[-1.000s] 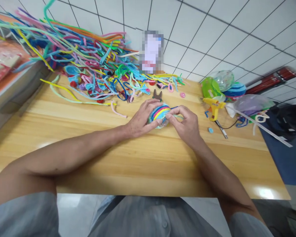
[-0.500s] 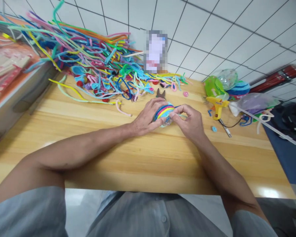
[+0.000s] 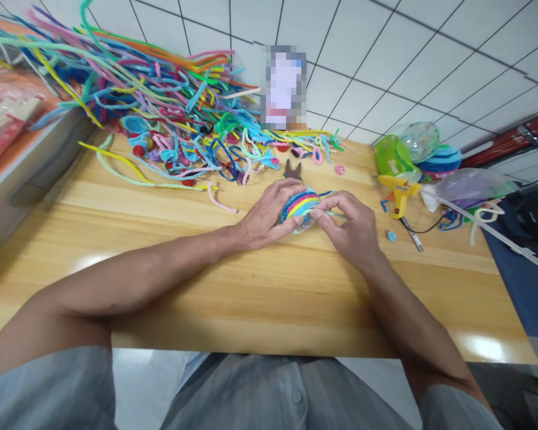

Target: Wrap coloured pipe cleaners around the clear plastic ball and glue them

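A rounded clear piece wrapped in rows of blue, pink, yellow and light-blue pipe cleaner, a striped ball (image 3: 301, 205), rests low over the table. My left hand (image 3: 270, 214) is closed round its left side, the thumb along the near edge. Against its right side, my right hand (image 3: 347, 220) pinches a pale-green pipe cleaner (image 3: 336, 214) between thumb and forefinger. A dark-blue pipe cleaner end (image 3: 326, 193) sticks out behind the ball. Just beyond it lie pliers (image 3: 293, 169), jaws pointing away. My fingers hide part of the ball.
A large heap of coloured pipe cleaners (image 3: 161, 101) covers the back left. Near the wall stands a blurred-out phone-like screen (image 3: 281, 86). On the right are a yellow glue gun (image 3: 399, 194), a small light-blue piece (image 3: 391, 236) and a green wrapped ball (image 3: 392, 155).
My right hand has shifted slightly right, and more of the pale-green pipe cleaner shows beside its fingers. My left hand keeps its hold on the ball. The view has tilted a little.
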The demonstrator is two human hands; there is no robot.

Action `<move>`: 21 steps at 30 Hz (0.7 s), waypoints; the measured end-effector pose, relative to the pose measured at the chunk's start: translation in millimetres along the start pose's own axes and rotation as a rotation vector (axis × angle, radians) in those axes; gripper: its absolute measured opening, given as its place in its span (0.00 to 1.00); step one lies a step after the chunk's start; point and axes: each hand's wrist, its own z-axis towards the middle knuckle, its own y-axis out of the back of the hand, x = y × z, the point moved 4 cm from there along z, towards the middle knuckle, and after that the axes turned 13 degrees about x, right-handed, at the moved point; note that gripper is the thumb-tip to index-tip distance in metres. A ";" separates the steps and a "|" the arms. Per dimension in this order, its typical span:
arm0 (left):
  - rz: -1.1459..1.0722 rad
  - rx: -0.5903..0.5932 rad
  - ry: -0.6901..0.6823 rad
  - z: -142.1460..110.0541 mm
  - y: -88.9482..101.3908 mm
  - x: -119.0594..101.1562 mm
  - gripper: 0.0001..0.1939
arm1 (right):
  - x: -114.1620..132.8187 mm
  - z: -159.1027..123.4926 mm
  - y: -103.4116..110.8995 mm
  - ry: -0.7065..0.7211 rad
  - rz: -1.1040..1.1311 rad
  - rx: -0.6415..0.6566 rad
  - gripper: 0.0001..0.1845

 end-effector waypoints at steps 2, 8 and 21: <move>-0.002 -0.001 0.000 -0.2 -0.2 -0.8 0.31 | -1.3 0.5 -0.9 -0.018 -0.015 0.001 0.10; -0.006 -0.008 0.002 -0.7 0.0 -1.5 0.30 | -6.2 -1.3 -3.4 -0.046 -0.019 -0.010 0.07; -0.006 -0.008 -0.012 -0.2 0.5 -2.0 0.30 | -4.2 -0.1 -4.7 -0.072 0.004 -0.020 0.08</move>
